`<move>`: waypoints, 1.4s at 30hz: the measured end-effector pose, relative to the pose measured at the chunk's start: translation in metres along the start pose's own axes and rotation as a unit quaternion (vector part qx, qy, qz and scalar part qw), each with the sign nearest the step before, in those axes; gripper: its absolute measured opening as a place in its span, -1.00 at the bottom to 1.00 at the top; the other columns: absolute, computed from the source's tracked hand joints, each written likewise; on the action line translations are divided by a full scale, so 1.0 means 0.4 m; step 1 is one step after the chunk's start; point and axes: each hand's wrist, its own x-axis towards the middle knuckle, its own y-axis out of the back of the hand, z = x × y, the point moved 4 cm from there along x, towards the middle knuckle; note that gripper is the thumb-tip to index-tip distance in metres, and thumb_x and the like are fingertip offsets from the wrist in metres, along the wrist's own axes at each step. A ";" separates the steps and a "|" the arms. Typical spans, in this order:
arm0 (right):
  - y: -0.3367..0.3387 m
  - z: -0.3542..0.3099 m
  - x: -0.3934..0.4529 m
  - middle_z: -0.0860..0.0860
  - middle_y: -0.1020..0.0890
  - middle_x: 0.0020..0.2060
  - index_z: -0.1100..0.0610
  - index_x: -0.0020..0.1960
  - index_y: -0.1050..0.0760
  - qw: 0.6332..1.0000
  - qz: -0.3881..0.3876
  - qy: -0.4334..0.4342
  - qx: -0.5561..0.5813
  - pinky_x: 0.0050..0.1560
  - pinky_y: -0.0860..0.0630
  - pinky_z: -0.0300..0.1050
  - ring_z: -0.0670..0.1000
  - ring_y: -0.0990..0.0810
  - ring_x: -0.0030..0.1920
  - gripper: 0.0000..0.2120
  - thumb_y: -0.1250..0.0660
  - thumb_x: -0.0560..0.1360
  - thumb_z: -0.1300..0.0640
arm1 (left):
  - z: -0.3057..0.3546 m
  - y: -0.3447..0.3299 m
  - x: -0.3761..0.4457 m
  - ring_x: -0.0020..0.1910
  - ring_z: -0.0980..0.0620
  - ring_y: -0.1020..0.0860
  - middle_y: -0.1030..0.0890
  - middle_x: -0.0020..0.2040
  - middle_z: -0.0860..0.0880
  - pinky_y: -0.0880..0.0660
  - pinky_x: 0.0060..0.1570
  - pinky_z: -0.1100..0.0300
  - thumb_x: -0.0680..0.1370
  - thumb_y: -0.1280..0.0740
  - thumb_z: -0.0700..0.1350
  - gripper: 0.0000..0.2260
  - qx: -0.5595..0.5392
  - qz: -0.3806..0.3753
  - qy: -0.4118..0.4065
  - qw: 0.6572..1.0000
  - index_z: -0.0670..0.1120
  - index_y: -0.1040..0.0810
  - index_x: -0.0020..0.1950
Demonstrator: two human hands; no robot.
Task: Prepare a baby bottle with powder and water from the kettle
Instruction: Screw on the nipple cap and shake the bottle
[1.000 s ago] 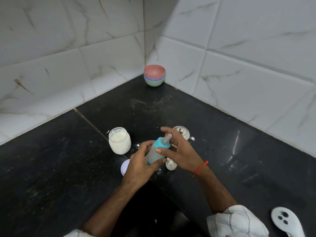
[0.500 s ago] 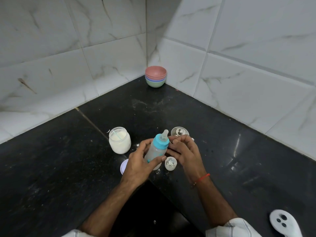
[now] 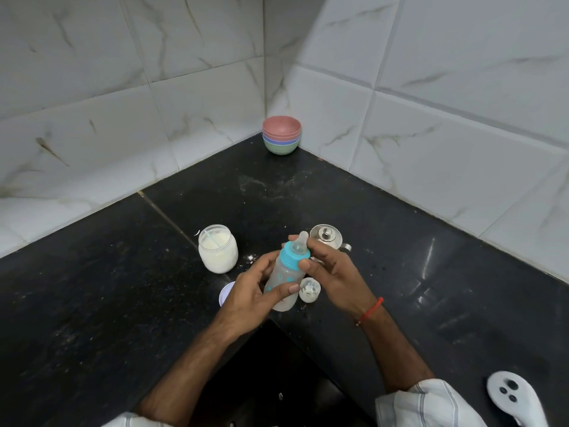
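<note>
- Baby bottle (image 3: pixel 284 280) held just below frame centre, tilted with teat toward 12 o'clock, above the black counter (image 3: pixel 107 303).
- Left hand (image 3: pixel 252 298) wrapped round the bottle's lower body, thumb pressed on the front.
- Right hand (image 3: pixel 334 272) closed on the blue screw ring (image 3: pixel 294 255) at the neck, fingers at its 3 o'clock side; probably tightening or checking it.
- Teat and ring already seated on the bottle, so capping looks done or nearly so.
- Bottle body cloudy; cannot tell whether powder or water is inside, nor how much.
- Powder jar (image 3: pixel 218 248) at 10 o'clock of the bottle, open, white powder inside with a thin stick or scoop handle leaning in it.
- Pale round lid (image 3: pixel 226 292), mostly hidden behind the left hand at 9 o'clock; likely the jar's.
- Small clear cap (image 3: pixel 309 290) on the counter just right of the bottle base, speckled with residue; likely still to go on.
- Steel kettle (image 3: pixel 326 238) at 1 o'clock behind the right hand, lid on.
- Spilled powder specks on the counter between jar and bottle.
- Stack of bowls (image 3: pixel 281 135) in the far corner at 12 o'clock, well apart.
- Likely left: shaking, fitting the cap, closing the jar.
- No readable brand or writing; only small blue marks on the bottle, too small to make out.
</note>
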 end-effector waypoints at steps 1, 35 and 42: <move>0.000 -0.003 -0.001 0.12 -0.62 0.34 0.26 0.48 -0.41 1.000 -0.017 0.001 0.006 0.39 -0.52 0.15 0.12 -0.58 0.38 -0.55 -0.29 0.61 0.20 | 0.000 0.002 -0.003 0.26 0.09 -0.64 -0.68 0.23 0.13 -0.58 0.22 0.19 0.50 -0.53 -0.01 -0.47 -0.004 -0.012 0.000 1.000 0.01 -0.45 0.42; -0.039 -0.054 -0.010 0.01 -0.59 0.38 0.20 0.48 -0.43 1.000 0.003 0.023 -0.017 0.35 -0.57 0.09 0.05 -0.58 0.38 -0.54 -0.36 0.60 0.27 | -0.020 0.040 0.003 0.30 0.10 -0.61 -0.65 0.28 0.13 -0.56 0.27 0.12 0.48 -0.54 0.07 -0.42 -0.001 0.000 -0.011 1.000 0.05 -0.45 0.46; -0.037 -0.048 -0.001 -0.02 -0.69 0.16 0.13 0.33 -0.53 0.998 0.051 -0.012 -0.031 0.21 -0.65 0.11 0.02 -0.68 0.20 -0.56 -0.54 0.48 0.24 | -0.013 0.037 0.004 0.30 0.21 -0.57 -0.61 0.27 0.29 -0.56 0.18 0.27 0.46 -0.48 0.07 -0.48 0.030 -0.011 -0.023 0.999 0.24 -0.42 0.39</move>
